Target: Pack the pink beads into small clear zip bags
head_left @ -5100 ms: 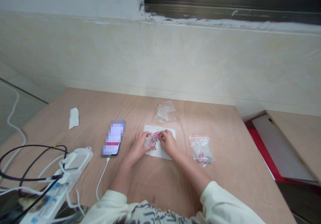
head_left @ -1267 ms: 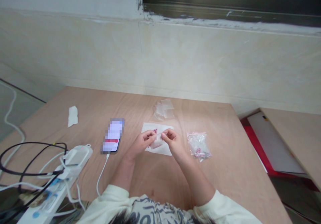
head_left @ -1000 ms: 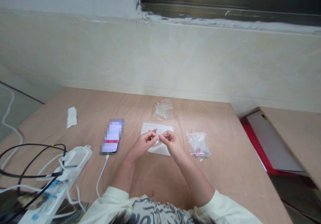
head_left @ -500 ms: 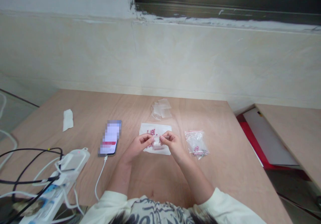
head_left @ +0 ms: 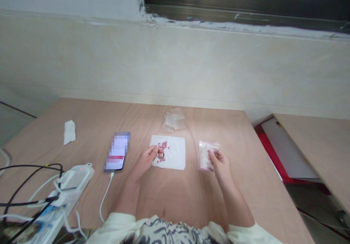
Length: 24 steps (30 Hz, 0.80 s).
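Observation:
Several pink beads (head_left: 164, 145) lie on the left part of a white sheet (head_left: 176, 153) in the middle of the table. My left hand (head_left: 146, 162) is at the sheet's left edge, thumb and fingertips pressed together beside the beads; what they hold, if anything, is too small to name. To the right of the sheet is a clear plastic bag (head_left: 203, 156). My right hand (head_left: 221, 163) is over the bag's right side with its fingers pinched; whether it grips the bag or a smaller thing above it is unclear.
Small clear bags (head_left: 174, 120) lie behind the sheet. On the left are a phone (head_left: 118, 151) with a white cable, a white paper piece (head_left: 69, 132) and a power strip (head_left: 71, 185) with tangled cables. A second table (head_left: 314, 138) stands at the right.
My right hand has moved right, from the sheet to the plastic bag. The small clear packet between my hands is no longer over the sheet. My left hand has shifted slightly left and down.

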Tool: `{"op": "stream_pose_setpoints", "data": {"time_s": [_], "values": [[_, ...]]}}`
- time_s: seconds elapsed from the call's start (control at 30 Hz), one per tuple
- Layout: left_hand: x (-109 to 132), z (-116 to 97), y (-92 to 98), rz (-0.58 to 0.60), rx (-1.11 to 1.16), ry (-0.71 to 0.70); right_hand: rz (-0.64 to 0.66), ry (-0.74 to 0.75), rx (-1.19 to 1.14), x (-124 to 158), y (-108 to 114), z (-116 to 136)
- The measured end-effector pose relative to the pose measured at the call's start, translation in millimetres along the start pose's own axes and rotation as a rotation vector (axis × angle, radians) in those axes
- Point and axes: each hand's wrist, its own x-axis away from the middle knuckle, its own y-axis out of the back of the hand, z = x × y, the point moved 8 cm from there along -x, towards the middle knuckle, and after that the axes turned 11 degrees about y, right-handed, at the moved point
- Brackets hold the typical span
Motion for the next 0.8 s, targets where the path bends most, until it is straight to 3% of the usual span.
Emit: {"op": "stream_pose_setpoints", "data": {"time_s": [0.1, 0.17, 0.23, 0.33, 0.47, 0.6, 0.7, 0.8], "values": [[0, 5, 11.5, -0.058, -0.015, -0.006, -0.241, 0.086, 0.631, -13, 53, 7], [0, 8, 16.8, -0.08, -0.027, -0.009, -0.357, 0.152, 1.005, -16, 66, 19], [-1, 10, 21.2, -0.098, -0.037, -0.004, -0.438, 0.233, 1.204, -17, 64, 32], [0, 13, 26.2, -0.127, -0.032, 0.01, -0.386, 0.416, 1.187, -29, 33, 49], [0, 11, 28.1, -0.163, -0.027, 0.012, 0.013, 0.66, 0.991, -58, -57, 58], [-2, 9, 24.0, -0.144, -0.054, 0.006, 0.213, 0.686, 1.01, -82, -131, 48], [-4, 9, 23.9, -0.131, -0.075, -0.01, 0.27, 0.639, 1.047, -92, -147, 39], [-6, 13, 25.3, -0.123, -0.055, -0.021, 0.184, 0.622, 0.976, -90, -127, 45]]}}
